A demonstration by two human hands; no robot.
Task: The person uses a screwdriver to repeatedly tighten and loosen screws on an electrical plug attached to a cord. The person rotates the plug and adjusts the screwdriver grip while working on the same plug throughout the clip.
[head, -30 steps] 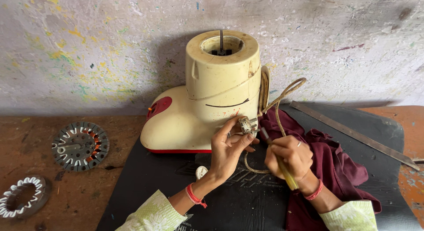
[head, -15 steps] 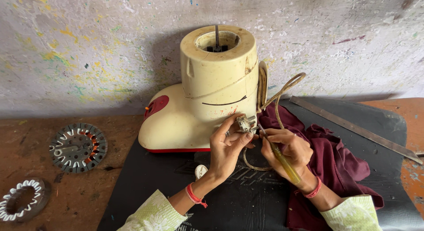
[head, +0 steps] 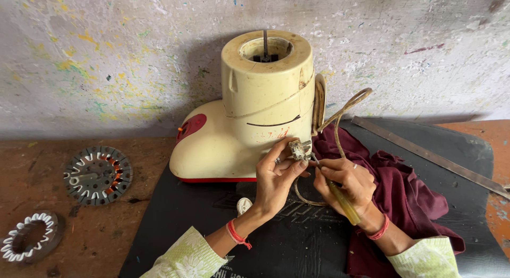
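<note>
A cream mixer-grinder base (head: 249,118) with a red knob stands on a black mat (head: 175,225) against the wall. My left hand (head: 276,177) pinches a small metal plug part (head: 298,149) at the end of the appliance's beige cord (head: 345,110). My right hand (head: 348,182) grips a yellow-handled screwdriver (head: 340,201), its tip set against the plug part. Both hands sit just in front of the base, over the mat and a maroon cloth (head: 404,193).
A round motor stator with copper windings (head: 98,174) and a toothed metal ring (head: 29,243) lie on the wooden bench at left. A flat metal strip (head: 430,156) lies diagonally on the mat at right. A small white piece (head: 244,204) rests near my left wrist.
The view has shifted slightly. My right hand has turned the screwdriver so its tip meets the plug part; my left hand keeps holding the part.
</note>
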